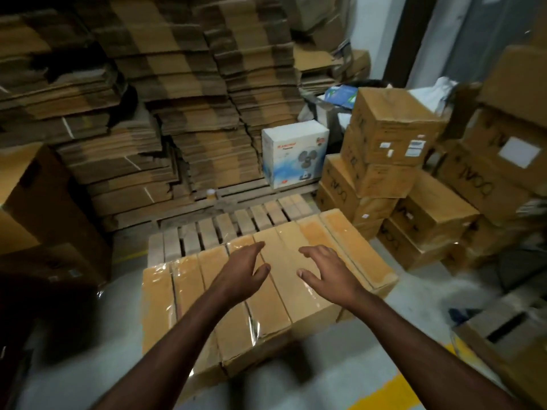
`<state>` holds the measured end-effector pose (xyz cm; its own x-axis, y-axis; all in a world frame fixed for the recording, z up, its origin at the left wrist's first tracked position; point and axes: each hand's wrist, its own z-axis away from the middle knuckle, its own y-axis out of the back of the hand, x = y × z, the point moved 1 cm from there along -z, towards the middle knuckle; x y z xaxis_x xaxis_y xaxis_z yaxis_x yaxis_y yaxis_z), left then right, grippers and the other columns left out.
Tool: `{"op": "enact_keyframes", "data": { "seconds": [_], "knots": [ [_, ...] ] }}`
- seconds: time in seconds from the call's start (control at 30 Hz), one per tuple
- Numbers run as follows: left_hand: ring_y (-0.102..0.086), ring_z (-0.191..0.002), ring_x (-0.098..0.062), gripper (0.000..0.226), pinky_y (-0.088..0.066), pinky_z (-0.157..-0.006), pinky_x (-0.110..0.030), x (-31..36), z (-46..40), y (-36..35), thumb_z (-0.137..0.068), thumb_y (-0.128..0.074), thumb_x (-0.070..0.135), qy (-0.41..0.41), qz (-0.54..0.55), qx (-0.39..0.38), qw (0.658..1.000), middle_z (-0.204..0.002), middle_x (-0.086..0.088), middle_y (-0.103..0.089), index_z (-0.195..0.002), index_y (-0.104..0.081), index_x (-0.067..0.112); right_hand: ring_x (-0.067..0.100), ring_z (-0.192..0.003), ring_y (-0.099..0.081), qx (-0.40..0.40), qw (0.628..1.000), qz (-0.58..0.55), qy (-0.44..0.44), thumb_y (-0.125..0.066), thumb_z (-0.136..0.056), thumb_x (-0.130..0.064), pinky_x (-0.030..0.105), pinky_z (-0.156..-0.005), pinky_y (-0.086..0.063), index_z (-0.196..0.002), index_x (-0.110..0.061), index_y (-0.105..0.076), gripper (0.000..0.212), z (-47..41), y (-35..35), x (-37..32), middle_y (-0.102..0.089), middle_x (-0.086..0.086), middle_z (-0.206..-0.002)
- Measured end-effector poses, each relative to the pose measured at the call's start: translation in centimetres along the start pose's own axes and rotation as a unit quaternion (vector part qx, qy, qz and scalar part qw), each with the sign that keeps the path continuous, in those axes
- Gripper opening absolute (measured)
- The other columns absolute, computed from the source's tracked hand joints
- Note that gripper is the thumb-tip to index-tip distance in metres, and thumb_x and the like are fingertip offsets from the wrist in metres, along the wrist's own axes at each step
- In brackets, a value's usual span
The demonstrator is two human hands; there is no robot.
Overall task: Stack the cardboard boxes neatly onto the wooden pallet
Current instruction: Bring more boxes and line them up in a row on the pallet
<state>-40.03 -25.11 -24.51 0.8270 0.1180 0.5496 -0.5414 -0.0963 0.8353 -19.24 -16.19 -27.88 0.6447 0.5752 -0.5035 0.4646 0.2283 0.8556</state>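
Lying side by side in a taped row on the pallet [225,226] are seven boxes [284,279], over which the left hand [241,273] and right hand [327,270] hover, fingers spread, holding nothing, pointing toward twelve o'clock.

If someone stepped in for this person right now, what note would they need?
Left hand and right hand: open, fingers spread above the boxes, holding nothing.
One row of taped brown cardboard boxes lies side by side on the front of the slatted wooden pallet.
Done: that first row.
Left: the bare slats behind, and more brown cartons stacked at right.
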Motion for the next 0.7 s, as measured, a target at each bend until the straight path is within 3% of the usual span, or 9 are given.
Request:
{"op": "enact_keyframes", "data": {
  "seconds": [0.2, 0.37, 0.53, 0.6, 0.7],
  "knots": [
    [-0.05, -0.131, -0.018, 0.048, -0.036, -0.106, -0.026, 14.2, -7.7, -5.7, -0.099, -0.059, 0.026, -0.076, 0.05, 0.0, 0.996, -0.144, -0.005, -0.055, -0.144, -0.048, 0.012, 0.014, -0.12, -0.049, 0.077, 0.996, -0.01, -0.037, -0.05, -0.089, -0.052, 0.037, -0.098, -0.043, -0.137, -0.027, -0.05, 0.054, 2.4, 10.4, 11.2, -0.056, -0.007, -0.126],
    [-0.048, -0.133, -0.013, 0.054, -0.036, -0.104, -0.021, 25.9, -12.2, -15.8, -0.099, -0.057, 0.033, -0.109, 0.066, -0.09, 0.988, -0.146, 0.0, -0.051, -0.148, -0.042, 0.018, 0.008, -0.117, -0.051, 0.109, 0.992, -0.031, -0.061, -0.042, -0.088, -0.059, 0.03, -0.095, -0.044, -0.135, -0.026, -0.054, 0.059, 6.3, 18.0, 21.7, -0.058, -0.009, -0.124],
    [-0.042, -0.124, 0.001, 0.048, -0.03, -0.098, -0.014, 34.4, -15.5, -20.2, -0.099, -0.057, 0.028, -0.132, 0.103, -0.102, 0.981, -0.134, 0.017, -0.047, -0.145, -0.045, 0.024, 0.005, -0.117, -0.05, 0.135, 0.984, -0.038, -0.111, -0.059, -0.095, -0.039, 0.027, -0.096, -0.044, -0.135, -0.03, -0.052, 0.042, 10.2, 22.9, 31.3, -0.053, -0.013, -0.125],
    [-0.046, -0.127, -0.002, 0.045, -0.033, -0.1, -0.016, 36.1, -16.9, -21.3, -0.099, -0.057, 0.028, -0.123, 0.127, -0.1, 0.979, -0.138, 0.014, -0.051, -0.143, -0.047, 0.026, 0.002, -0.115, -0.049, 0.134, 0.983, -0.042, -0.12, -0.062, -0.095, -0.035, 0.023, -0.093, -0.042, -0.136, -0.03, -0.052, 0.042, 10.6, 24.7, 34.0, -0.05, -0.017, -0.123],
    [-0.049, -0.129, -0.006, 0.044, -0.034, -0.096, -0.012, 37.4, -19.1, -22.7, -0.099, -0.056, 0.028, -0.117, 0.122, -0.095, 0.981, -0.135, 0.015, -0.052, -0.143, -0.047, 0.025, 0.006, -0.117, -0.051, 0.137, 0.982, -0.051, -0.121, -0.063, -0.094, -0.034, 0.028, -0.095, -0.047, -0.135, -0.029, -0.053, 0.042, 9.5, 26.5, 37.4, -0.052, -0.013, -0.126]
  ]
}}
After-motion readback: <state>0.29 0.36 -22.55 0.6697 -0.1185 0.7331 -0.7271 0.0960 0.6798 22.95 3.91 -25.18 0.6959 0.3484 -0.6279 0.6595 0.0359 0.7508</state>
